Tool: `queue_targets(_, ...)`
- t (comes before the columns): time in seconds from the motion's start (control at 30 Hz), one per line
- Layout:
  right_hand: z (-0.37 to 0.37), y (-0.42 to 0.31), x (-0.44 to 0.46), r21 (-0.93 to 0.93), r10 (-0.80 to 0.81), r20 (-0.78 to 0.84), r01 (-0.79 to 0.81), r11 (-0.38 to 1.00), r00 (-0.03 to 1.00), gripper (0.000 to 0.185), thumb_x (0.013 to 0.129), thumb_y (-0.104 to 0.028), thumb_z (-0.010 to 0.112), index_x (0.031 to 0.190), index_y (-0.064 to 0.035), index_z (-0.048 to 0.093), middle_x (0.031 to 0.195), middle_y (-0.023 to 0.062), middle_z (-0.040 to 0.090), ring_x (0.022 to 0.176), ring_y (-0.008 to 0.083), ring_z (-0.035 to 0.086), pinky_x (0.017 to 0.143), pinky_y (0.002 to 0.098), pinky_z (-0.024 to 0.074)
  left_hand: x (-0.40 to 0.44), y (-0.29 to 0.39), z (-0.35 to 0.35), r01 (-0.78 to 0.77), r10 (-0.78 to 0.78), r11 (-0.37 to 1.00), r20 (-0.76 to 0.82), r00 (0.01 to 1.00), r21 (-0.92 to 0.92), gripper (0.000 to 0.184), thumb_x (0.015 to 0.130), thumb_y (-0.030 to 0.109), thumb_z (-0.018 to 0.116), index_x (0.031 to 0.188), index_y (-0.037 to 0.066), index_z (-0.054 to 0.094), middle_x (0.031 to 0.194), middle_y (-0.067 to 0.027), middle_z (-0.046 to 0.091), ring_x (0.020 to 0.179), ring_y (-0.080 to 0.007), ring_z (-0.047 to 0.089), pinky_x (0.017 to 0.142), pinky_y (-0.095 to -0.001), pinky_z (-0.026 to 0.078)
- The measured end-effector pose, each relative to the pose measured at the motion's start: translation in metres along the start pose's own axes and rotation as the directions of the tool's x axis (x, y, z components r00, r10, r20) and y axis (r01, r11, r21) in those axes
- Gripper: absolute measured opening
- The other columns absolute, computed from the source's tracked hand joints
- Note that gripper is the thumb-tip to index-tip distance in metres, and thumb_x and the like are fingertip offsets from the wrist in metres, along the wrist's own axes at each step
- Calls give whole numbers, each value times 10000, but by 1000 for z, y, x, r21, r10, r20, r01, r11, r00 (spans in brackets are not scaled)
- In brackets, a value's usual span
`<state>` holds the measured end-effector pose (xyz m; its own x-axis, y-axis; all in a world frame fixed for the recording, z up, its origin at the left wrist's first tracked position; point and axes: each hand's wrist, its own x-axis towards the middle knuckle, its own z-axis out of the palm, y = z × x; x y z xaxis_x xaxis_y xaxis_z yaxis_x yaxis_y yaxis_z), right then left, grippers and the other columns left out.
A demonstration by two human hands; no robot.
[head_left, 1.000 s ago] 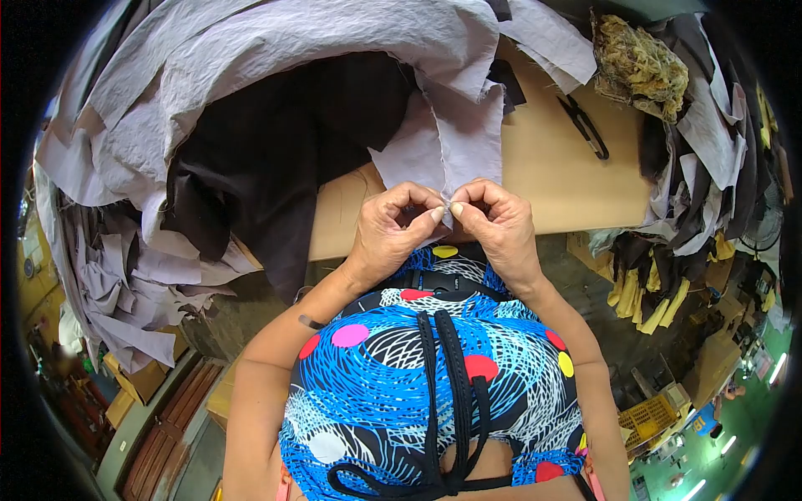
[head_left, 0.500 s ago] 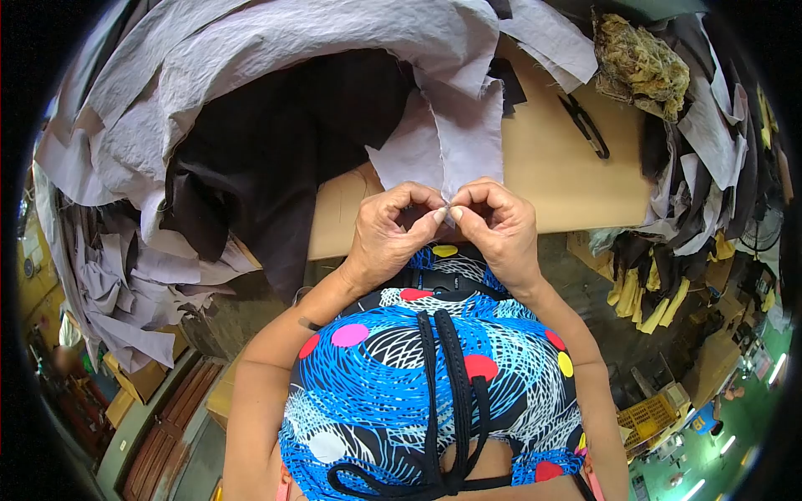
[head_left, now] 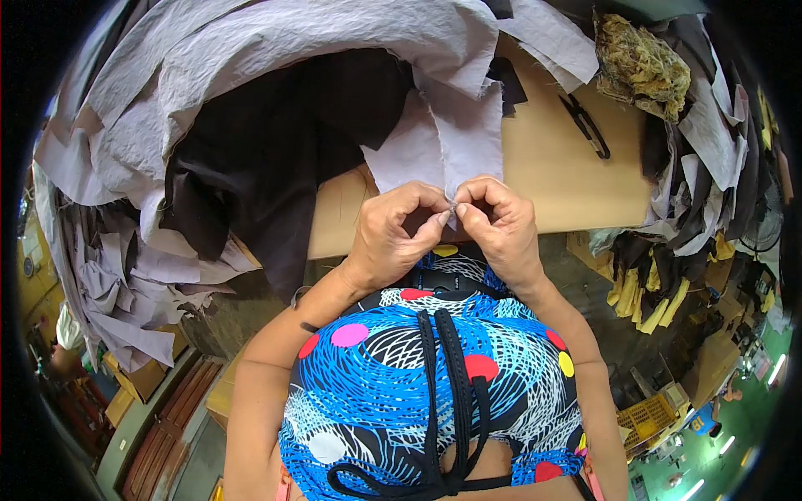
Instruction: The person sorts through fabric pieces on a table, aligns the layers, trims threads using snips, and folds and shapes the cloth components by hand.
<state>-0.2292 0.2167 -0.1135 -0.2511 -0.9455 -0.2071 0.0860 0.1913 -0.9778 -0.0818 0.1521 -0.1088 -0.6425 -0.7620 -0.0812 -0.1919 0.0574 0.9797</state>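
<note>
A pale lilac-grey piece of fabric [head_left: 472, 138] with a frayed seam down its middle hangs toward me over the table's front edge. My left hand [head_left: 401, 230] pinches its near end at the seam, thumb against forefinger. Right beside it, my right hand [head_left: 499, 225] grips the same bit of fabric in a like pinch, the fingertips of both hands almost touching. What exactly lies between the fingertips is too small to make out. Dark brown cloth [head_left: 276, 142] is heaped to the left of the pale piece.
Black thread snips [head_left: 586, 127] lie on the tan tabletop [head_left: 568, 188] at the right. Behind them sits a clump of tangled thread [head_left: 642, 67]. Fabric strips [head_left: 710, 134] hang off the right side, and more pale cloth [head_left: 125, 275] is piled at the left.
Both hands stay pinched at the seam. The fingertips have shifted very slightly, and the pale fabric has moved a touch to the left.
</note>
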Motion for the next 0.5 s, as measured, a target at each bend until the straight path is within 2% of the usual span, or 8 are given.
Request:
queue_targets(0.1, -2, -3, 0, 252, 160, 73, -173, 952, 984, 27, 798, -10, 552, 811, 10, 565, 703, -18, 534, 598, 28, 476, 519, 176, 391, 0, -2, -1, 101, -93, 960, 46, 995, -260, 57, 800, 4, 597, 853, -4, 575, 871, -52, 596, 779, -77, 553, 675, -217, 466)
queue_targets(0.17, -6, 1, 1, 390, 214, 140, -252, 886, 967, 31, 815, -18, 544, 822, 4, 565, 704, -26, 528, 608, 24, 476, 530, 171, 394, 0, -4, 0, 199, -181, 858, 84, 980, -473, 54, 811, 11, 590, 857, -3, 567, 882, -51, 588, 805, -75, 548, 687, -209, 467)
queue_targets(0.27, -5, 4, 1, 437, 235, 159, -282, 854, 959, 34, 824, -24, 545, 819, 0, 568, 701, -24, 532, 611, 20, 477, 535, 169, 396, 2, -5, 0, 200, -188, 858, 74, 979, -473, 72, 826, 26, 584, 862, -25, 550, 778, -39, 598, 712, -102, 595, 636, -221, 499)
queue_targets(0.37, -1, -3, 1, 276, 236, 88, -252, 928, 968, 33, 807, -24, 559, 805, 6, 570, 695, -19, 543, 600, 21, 478, 515, 177, 394, 2, -5, 0, 183, -176, 913, 53, 983, -364, 81, 816, 46, 604, 843, -17, 562, 754, -32, 600, 682, -92, 591, 609, -217, 489)
queue_targets(0.47, 3, 1, 1, 95, 95, 9, -96, 991, 995, 28, 777, -14, 569, 785, 13, 573, 706, -6, 565, 588, 26, 483, 496, 187, 397, 3, -2, 0, 130, -132, 989, -27, 991, -70, 78, 785, 48, 626, 810, -11, 581, 718, -45, 611, 644, -95, 593, 575, -221, 477)
queue_targets(0.5, 2, 1, 1, 17, 42, 1, -42, 999, 999, 27, 768, -9, 569, 781, 15, 573, 707, -4, 568, 584, 29, 484, 492, 190, 399, 4, -3, -1, 92, -93, 996, -26, 995, -17, 77, 783, 42, 628, 820, -12, 586, 741, -48, 615, 665, -92, 591, 601, -219, 477)
